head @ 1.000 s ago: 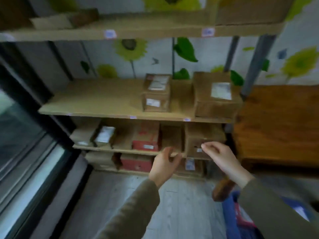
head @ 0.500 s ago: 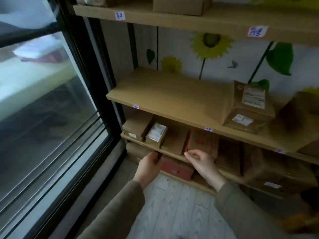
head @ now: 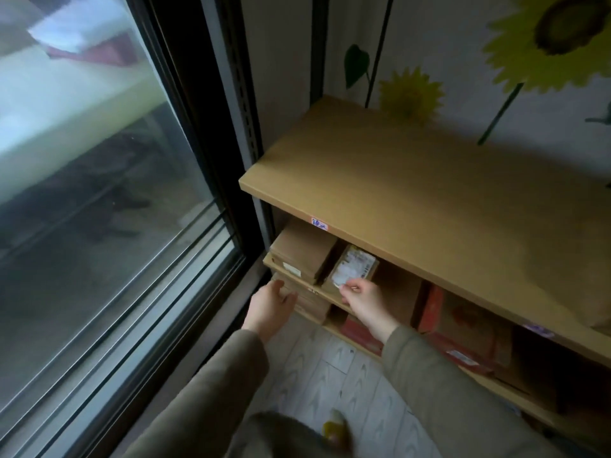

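Note:
A small brown parcel with a white label [head: 354, 268] stands on the lower shelf [head: 299, 275], second from the left. My right hand [head: 362, 300] reaches it, and the curled fingertips pinch its near edge at the label's bottom corner. My left hand [head: 268, 308] is lower and to the left, with relaxed fingers. Its fingertips are at the front of a plain cardboard box [head: 310, 300] on the shelf below. Both sleeves are olive-brown.
A plain brown box [head: 302, 254] sits left of the labelled parcel, and red boxes [head: 459, 328] lie further right. The bare middle shelf board [head: 429, 193] overhangs them. A big dark-framed window [head: 99, 209] closes the left side. Pale wood-pattern floor [head: 330, 375] is below.
The view has swung left and down along the shelves toward the window. Both hands have moved left with it, and the right hand has come onto the labelled parcel.

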A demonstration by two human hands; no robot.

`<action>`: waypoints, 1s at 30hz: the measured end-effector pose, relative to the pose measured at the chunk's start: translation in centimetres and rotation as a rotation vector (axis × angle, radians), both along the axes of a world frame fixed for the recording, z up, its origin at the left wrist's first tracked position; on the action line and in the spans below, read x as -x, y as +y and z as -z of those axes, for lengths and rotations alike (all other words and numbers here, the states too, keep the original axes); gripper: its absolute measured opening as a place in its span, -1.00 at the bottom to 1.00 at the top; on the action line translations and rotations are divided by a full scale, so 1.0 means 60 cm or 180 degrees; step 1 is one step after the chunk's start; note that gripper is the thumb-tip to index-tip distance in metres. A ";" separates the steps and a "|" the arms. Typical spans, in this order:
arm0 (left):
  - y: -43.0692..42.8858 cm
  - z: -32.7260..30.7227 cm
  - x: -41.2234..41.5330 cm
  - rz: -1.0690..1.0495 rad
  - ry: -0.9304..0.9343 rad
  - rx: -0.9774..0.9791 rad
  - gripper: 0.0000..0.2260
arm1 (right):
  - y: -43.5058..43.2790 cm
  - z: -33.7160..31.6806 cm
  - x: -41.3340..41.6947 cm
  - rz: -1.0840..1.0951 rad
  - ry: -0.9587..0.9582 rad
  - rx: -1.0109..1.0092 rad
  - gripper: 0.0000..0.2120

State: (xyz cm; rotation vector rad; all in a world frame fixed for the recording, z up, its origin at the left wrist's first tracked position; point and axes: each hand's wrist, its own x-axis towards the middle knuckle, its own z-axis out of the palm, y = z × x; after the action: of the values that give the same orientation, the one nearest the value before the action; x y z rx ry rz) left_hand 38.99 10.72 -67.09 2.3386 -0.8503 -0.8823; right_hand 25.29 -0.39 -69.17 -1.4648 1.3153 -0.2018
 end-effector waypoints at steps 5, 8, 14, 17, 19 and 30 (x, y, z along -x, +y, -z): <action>-0.038 0.049 -0.109 0.0167 -0.0207 -0.0135 -0.69 | -0.002 0.047 -0.091 0.0204 0.0243 -0.0131 -0.68; -0.073 0.088 -0.169 0.0536 -0.0289 -0.0243 -0.69 | 0.000 0.077 -0.138 0.0529 0.0374 -0.0033 -0.68; -0.137 0.171 -0.240 0.0864 -0.0225 -0.0147 -0.65 | 0.004 0.152 -0.206 0.1504 0.0329 -0.0194 -0.60; -0.161 0.210 -0.249 0.0866 -0.0095 -0.0083 -0.63 | -0.002 0.190 -0.223 0.1633 0.0255 -0.0206 -0.55; -0.175 0.236 -0.252 0.0790 0.0069 -0.0058 -0.64 | -0.008 0.212 -0.232 0.1713 0.0232 -0.0266 -0.52; -0.183 0.290 -0.265 -0.0365 0.1393 0.0378 -0.62 | 0.009 0.230 -0.244 0.2402 -0.0436 -0.0209 -0.65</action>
State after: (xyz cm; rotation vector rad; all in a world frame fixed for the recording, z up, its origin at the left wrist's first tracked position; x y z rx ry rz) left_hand 54.88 -0.27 -84.46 1.9623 -0.5622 -1.1974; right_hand 39.94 0.17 -82.99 -0.8237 1.6882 -0.7259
